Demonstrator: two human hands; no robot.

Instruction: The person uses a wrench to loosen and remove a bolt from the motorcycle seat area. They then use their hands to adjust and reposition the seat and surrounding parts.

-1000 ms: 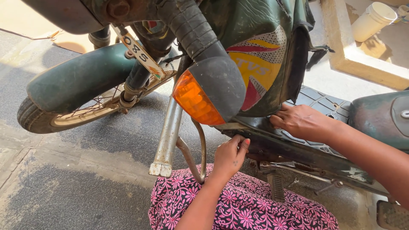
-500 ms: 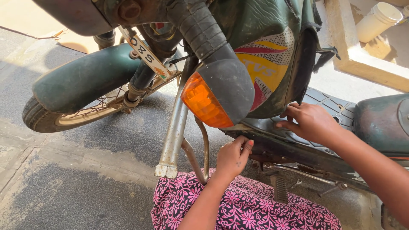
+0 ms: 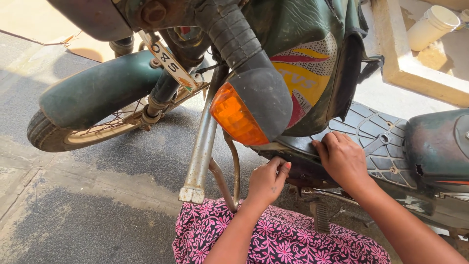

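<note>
L hand – loosely curled, fingers bent in, thumb and fingertips pressed up against underside of dark grimy metal frame below the fuel tank; whether it pinches a small part there can't tell, fingertips partly hidden by the frame edge

R hand – flat-ish, fingers together and bent at the tips, lying on the black ribbed rubber footboard panel, fingertips hooked over its front edge just beside L hand; nothing gripped that shows

Forearms both come up from bottom of view, over a lap in pink-and-black floral cloth

Near hands: bent chrome crash-guard tube w/ thinner rusty curved bar beside it, just L of L hand. Above: orange oval indicator lamp in black housing, close over the hands. Behind it green motorbike tank w/ red-yellow graphic cover

Further out: dark green front mudguard over spoked front wheel w/ black tyre, on grey paved ground. Black ribbed footpeg below frame

Containers: white plastic lidded jar top R, lying tilted by a pale concrete ledge; lid on, contents not visible

Cut off/unclear: handlebar area top edge cropped; bike rear out of view R; engine parts under frame in shadow, hard to make out
</note>
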